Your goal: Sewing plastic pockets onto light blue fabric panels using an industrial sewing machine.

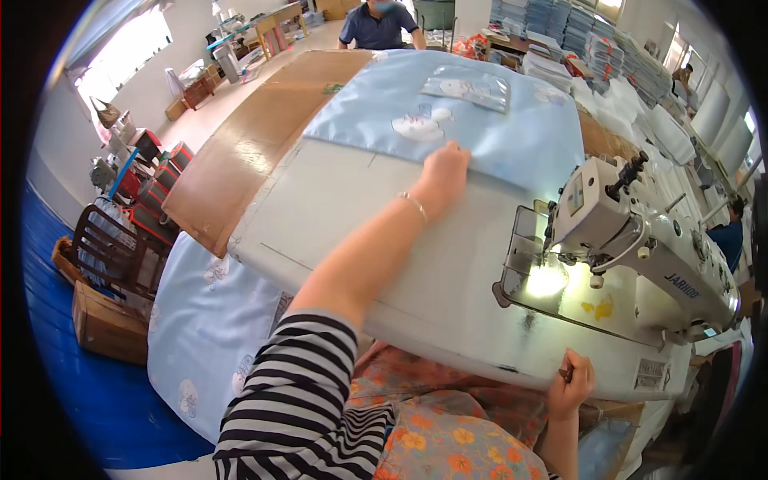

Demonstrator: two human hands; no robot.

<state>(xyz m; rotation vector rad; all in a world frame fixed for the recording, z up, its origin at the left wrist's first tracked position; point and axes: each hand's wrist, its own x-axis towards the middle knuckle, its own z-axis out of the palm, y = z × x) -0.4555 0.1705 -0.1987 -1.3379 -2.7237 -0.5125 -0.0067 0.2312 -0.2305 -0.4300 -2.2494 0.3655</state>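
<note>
Stretched far forward over the pale sewing table (344, 200), my left hand (446, 172) is closed at the near edge of a light blue printed fabric (512, 140). Its fingertips are partly hidden, but they appear to pinch that edge. On the fabric lies a clear plastic piece (488, 90) with a printed patch showing through it. My right hand (572, 384) is closed at the front edge of the table, around a small dark object (566, 373) whose kind I cannot make out. The sewing machine (632, 232) stands to the right, its lamp lighting the needle area.
More blue printed fabric (212, 320) hangs beside the table at the left. A brown board (248, 144) adjoins the table's far left. Another person (380, 28) sits beyond the fabric. A wooden chair (112, 248) and a cardboard box (108, 324) stand at the left.
</note>
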